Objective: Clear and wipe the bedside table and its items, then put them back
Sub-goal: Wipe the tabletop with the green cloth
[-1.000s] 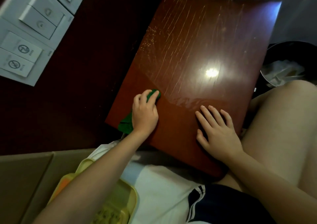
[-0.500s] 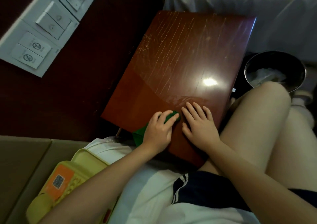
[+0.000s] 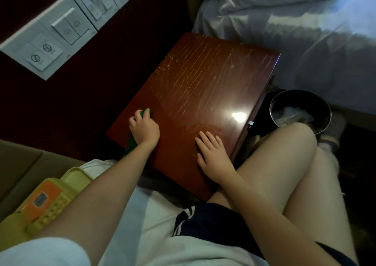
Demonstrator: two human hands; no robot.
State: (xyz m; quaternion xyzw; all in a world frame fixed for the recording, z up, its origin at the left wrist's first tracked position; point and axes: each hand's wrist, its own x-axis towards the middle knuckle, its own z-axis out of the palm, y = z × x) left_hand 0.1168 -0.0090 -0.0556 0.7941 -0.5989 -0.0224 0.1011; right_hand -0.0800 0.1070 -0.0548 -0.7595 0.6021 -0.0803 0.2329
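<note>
The bedside table (image 3: 203, 86) has a glossy reddish-brown top with pale streaks across its far half and nothing standing on it. My left hand (image 3: 144, 130) presses a green cloth (image 3: 147, 112) against the top near its left edge; part of the cloth hangs over the near-left edge below my wrist. My right hand (image 3: 213, 153) lies flat on the near right part of the top, fingers spread, holding nothing.
A yellow and orange telephone (image 3: 46, 202) sits at lower left beside me. A metal bin (image 3: 300, 111) with rubbish stands to the right of the table, by my knee. White bedding (image 3: 295, 27) lies behind it. Wall switch panels (image 3: 61, 27) hang at upper left.
My left hand has slid the green cloth from beside my right hand out to the table's left edge. My right hand stays flat on the top. The view has pulled back.
</note>
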